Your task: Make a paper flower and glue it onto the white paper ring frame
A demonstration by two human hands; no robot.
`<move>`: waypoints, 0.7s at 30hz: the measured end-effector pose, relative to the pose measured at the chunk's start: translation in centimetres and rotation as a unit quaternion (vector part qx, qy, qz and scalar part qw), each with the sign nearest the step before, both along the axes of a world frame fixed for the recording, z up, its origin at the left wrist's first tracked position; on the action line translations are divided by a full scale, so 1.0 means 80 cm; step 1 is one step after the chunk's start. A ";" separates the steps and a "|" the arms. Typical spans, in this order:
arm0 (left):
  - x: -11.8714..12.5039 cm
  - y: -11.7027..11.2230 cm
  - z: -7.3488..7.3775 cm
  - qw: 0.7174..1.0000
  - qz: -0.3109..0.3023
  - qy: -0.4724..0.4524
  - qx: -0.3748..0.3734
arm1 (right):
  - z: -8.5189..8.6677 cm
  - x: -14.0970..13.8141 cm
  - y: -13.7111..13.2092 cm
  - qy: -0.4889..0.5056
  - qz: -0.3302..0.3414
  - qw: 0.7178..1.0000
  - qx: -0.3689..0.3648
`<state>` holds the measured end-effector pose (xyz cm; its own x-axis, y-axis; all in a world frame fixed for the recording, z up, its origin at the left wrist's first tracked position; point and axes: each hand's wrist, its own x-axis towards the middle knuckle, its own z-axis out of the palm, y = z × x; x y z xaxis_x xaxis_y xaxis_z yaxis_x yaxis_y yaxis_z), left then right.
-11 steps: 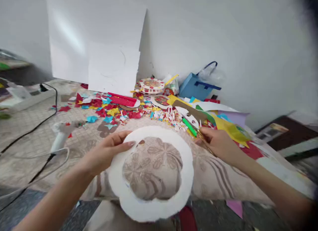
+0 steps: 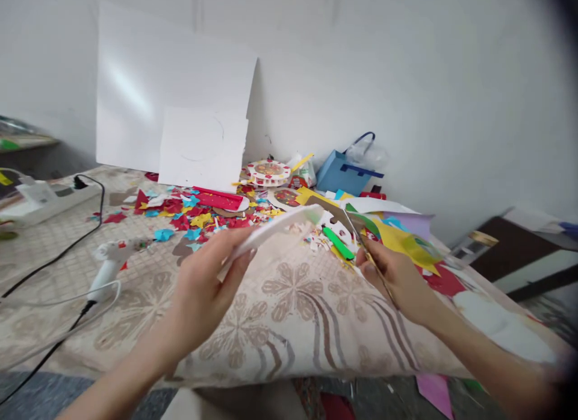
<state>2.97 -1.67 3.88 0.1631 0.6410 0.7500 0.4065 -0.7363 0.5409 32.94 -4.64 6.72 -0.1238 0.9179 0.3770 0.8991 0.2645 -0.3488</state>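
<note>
White piece (image 2: 280,226), edge-on above the table (image 2: 325,287); light, stiffish, easily creased, I judge; I favour its near end, where the left hand (image 2: 198,287) pinches; right hand (image 2: 392,278), fingers clasping a slim metal tool (image 2: 353,222).

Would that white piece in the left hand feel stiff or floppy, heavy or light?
The white piece is probably stiff: held near one edge by the left hand, it juts out without drooping. It is likely light, since one hand alone supports it. Edge-on it looks thin, so it might bend if pressed.
</note>
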 end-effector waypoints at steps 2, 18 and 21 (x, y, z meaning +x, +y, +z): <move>0.011 -0.004 -0.011 0.988 0.031 0.054 0.139 | -0.007 -0.009 -0.015 0.079 0.020 0.996 -0.033; 0.029 0.017 -0.060 0.937 0.053 0.145 0.313 | -0.073 -0.105 -0.023 0.470 0.052 0.867 -0.155; 0.028 0.021 -0.064 0.936 0.054 0.161 0.308 | -0.072 -0.116 -0.021 0.518 0.054 0.836 -0.170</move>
<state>5.20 -0.01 -1.25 0.4030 0.1284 0.9062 0.5648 -0.8139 -0.1359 23.63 -6.35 0.93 0.0187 0.9984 0.0525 0.0442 0.0516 -0.9977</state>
